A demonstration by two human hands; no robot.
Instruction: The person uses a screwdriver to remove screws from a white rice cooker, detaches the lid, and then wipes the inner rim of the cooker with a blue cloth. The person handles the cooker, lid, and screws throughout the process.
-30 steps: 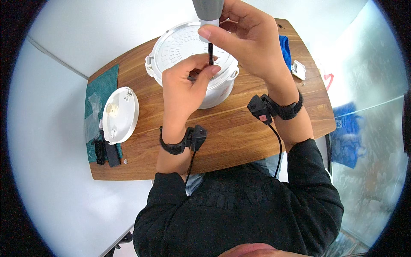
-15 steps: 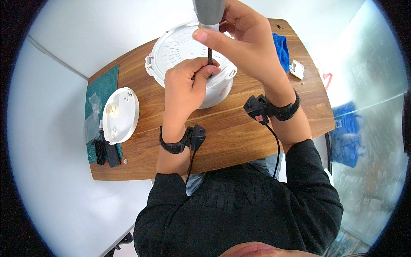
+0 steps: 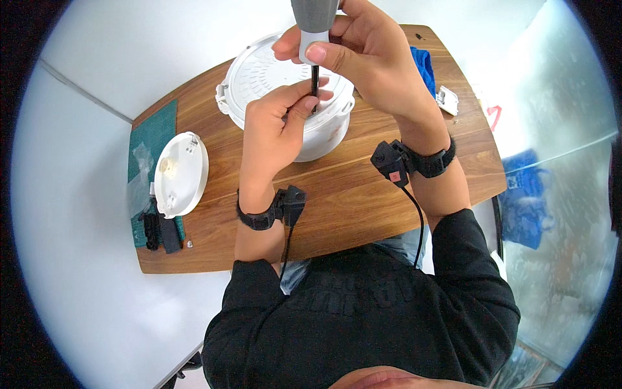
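I have the right hand (image 3: pixel 372 68) gripping the screwdriver (image 3: pixel 313 26) over the white pot (image 3: pixel 259 79); the left hand (image 3: pixel 273 126) pinches its shaft (image 3: pixel 315 74) there, seemingly steadying it.

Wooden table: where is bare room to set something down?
Bare wood lies between the left wristband and right wristband, nearer than the white pot, and between the white cover and left wristband. Crowded: near end of the green mat.

Wooden table (image 3: pixel 350 194), white walls (image 3: pixel 78 181)
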